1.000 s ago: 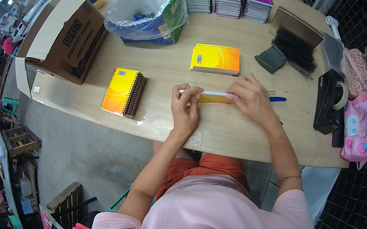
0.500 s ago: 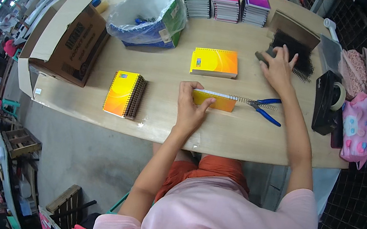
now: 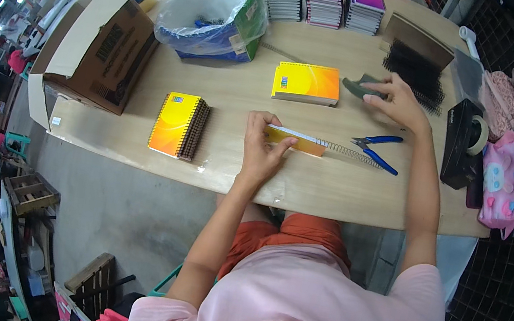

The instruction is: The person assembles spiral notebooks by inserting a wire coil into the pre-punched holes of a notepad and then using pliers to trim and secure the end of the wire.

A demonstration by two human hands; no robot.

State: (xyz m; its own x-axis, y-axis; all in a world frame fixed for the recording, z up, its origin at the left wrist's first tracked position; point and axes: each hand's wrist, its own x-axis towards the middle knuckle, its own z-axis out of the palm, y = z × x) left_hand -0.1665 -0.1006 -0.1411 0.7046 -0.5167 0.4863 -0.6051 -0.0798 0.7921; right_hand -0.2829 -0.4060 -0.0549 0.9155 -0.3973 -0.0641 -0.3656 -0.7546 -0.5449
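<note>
Your hands are well apart over the pale wood-toned counter (image 3: 236, 81). Left hand (image 3: 260, 155): thumb and fingers clamped on the left end of a thin yellow-orange notebook (image 3: 304, 144), its white page edge uppermost, cover toward you. Cannot tell whether its lower edge rests on the counter. From the notebook's right end a thin metal wire coil (image 3: 351, 153) runs out to the right, its free end by the lower handle of the blue-handled pliers (image 3: 386, 140); whether they touch is unclear.

Right hand (image 3: 405, 109): thumb and fingers parted at the right end of a dark green flat piece (image 3: 354, 87). Cannot tell whether you grip it or only touch it.

Just left of the green piece, a low stack of yellow-orange notebooks (image 3: 308, 82). Beyond your right hand, a heap of black wire coils (image 3: 414, 68) in front of a brown upright board (image 3: 421, 38). Farther left, a stack of yellow spiral-bound notebooks (image 3: 174, 122), then an open brown cardboard box (image 3: 113, 59). Behind, a blue-and-green box lined with clear plastic (image 3: 251, 25). Far right: a black tape dispenser (image 3: 454, 147) beside a pink pouch (image 3: 498, 175).
</note>
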